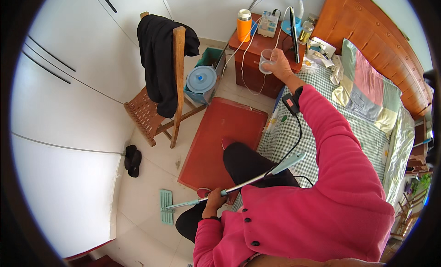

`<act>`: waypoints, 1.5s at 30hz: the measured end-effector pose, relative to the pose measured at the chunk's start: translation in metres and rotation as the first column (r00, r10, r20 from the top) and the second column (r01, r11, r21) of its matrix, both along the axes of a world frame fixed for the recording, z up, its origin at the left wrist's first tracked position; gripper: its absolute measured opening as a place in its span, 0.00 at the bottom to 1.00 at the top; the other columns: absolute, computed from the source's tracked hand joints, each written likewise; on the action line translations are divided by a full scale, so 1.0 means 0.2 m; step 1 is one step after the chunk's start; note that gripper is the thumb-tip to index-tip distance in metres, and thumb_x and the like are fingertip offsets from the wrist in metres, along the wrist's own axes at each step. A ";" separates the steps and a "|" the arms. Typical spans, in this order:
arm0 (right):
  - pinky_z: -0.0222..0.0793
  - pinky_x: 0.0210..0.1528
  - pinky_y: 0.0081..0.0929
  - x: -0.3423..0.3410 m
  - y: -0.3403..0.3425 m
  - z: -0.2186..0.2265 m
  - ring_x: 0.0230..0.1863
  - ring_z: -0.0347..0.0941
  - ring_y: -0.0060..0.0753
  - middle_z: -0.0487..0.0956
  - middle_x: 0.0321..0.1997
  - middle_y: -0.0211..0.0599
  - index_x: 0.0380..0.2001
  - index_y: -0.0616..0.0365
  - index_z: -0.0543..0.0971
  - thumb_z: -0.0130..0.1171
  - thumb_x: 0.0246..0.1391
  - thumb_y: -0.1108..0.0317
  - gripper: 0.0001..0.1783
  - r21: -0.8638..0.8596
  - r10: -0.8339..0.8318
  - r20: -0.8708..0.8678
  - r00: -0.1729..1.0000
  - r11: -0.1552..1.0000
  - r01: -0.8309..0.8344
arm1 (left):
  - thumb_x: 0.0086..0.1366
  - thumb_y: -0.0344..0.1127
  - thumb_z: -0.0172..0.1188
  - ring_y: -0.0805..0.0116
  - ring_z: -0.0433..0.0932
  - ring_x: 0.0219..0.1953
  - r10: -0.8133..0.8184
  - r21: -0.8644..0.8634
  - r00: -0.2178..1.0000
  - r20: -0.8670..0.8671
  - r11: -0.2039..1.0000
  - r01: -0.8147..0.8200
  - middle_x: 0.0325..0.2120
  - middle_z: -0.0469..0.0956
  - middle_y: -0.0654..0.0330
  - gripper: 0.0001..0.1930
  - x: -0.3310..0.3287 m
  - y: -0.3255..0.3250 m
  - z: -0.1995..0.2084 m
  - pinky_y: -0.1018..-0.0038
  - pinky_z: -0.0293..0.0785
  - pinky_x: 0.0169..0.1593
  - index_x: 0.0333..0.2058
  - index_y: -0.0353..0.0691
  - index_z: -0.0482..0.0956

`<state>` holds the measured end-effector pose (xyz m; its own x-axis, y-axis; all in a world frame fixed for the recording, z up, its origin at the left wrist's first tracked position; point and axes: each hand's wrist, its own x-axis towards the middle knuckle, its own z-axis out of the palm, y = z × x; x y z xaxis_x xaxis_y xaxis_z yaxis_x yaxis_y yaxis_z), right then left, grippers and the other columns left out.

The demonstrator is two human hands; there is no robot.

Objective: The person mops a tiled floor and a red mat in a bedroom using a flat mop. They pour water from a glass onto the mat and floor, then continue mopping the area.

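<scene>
Beside a checkered bed (pixel 285 140), the right hand (pixel 281 66) grips a see-through cup (pixel 265 61); the left hand (pixel 215 201) curls fingers round a silver-and-teal mop (pixel 243 184).

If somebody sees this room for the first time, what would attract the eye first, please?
Probably the bright pink jacket at the lower right, its right hand holding a clear cup near the bedside cabinet. Next may come the red mat on the floor near the centre, then the mop, held slanting in the left hand below.
</scene>
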<state>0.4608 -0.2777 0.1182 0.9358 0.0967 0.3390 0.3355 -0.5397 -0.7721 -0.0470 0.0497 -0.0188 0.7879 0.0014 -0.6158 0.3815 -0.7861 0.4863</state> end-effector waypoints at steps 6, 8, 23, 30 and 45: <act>0.67 0.56 0.40 0.38 0.09 -0.09 0.55 0.69 0.52 0.69 0.53 0.51 0.54 0.60 0.64 0.73 0.35 0.59 0.43 -0.056 -0.227 0.020 0.974 0.972 0.228 | 0.49 0.38 0.68 0.47 0.78 0.41 0.041 -0.059 0.998 0.042 0.998 -0.038 0.34 0.80 0.51 0.14 0.01 0.00 0.01 0.55 0.71 0.47 0.35 0.41 0.79; 0.67 0.56 0.40 0.49 0.13 -0.09 0.55 0.68 0.53 0.69 0.54 0.52 0.54 0.60 0.63 0.73 0.36 0.59 0.42 -0.073 -0.282 0.018 0.959 0.956 0.283 | 0.50 0.37 0.69 0.49 0.78 0.41 0.061 -0.065 0.997 0.051 0.996 -0.057 0.34 0.80 0.53 0.12 0.03 -0.01 0.02 0.56 0.71 0.48 0.34 0.42 0.80; 0.64 0.61 0.40 0.87 0.13 -0.19 0.61 0.66 0.55 0.68 0.59 0.57 0.59 0.62 0.59 0.73 0.35 0.62 0.48 -0.123 -0.516 -0.131 0.846 0.856 0.503 | 0.50 0.42 0.69 0.52 0.78 0.43 0.030 -0.080 0.999 -0.034 0.996 -0.033 0.34 0.80 0.58 0.14 0.11 0.06 -0.07 0.57 0.68 0.51 0.34 0.45 0.80; 0.65 0.60 0.40 0.87 0.09 -0.19 0.59 0.67 0.56 0.67 0.59 0.57 0.56 0.61 0.58 0.72 0.36 0.64 0.46 -0.160 -0.599 -0.119 0.792 0.799 0.580 | 0.50 0.42 0.68 0.53 0.78 0.42 0.007 -0.101 0.998 -0.054 0.995 -0.012 0.35 0.80 0.58 0.15 0.12 0.07 -0.10 0.56 0.68 0.50 0.35 0.45 0.80; 0.48 0.71 0.35 0.76 0.03 -0.21 0.73 0.46 0.54 0.52 0.71 0.57 0.69 0.59 0.45 0.73 0.37 0.62 0.61 -0.221 -0.501 -0.017 0.865 0.846 0.485 | 0.49 0.40 0.71 0.49 0.79 0.41 0.075 -0.199 0.996 -0.057 0.976 -0.085 0.33 0.82 0.51 0.16 0.12 0.08 -0.11 0.57 0.72 0.47 0.36 0.42 0.81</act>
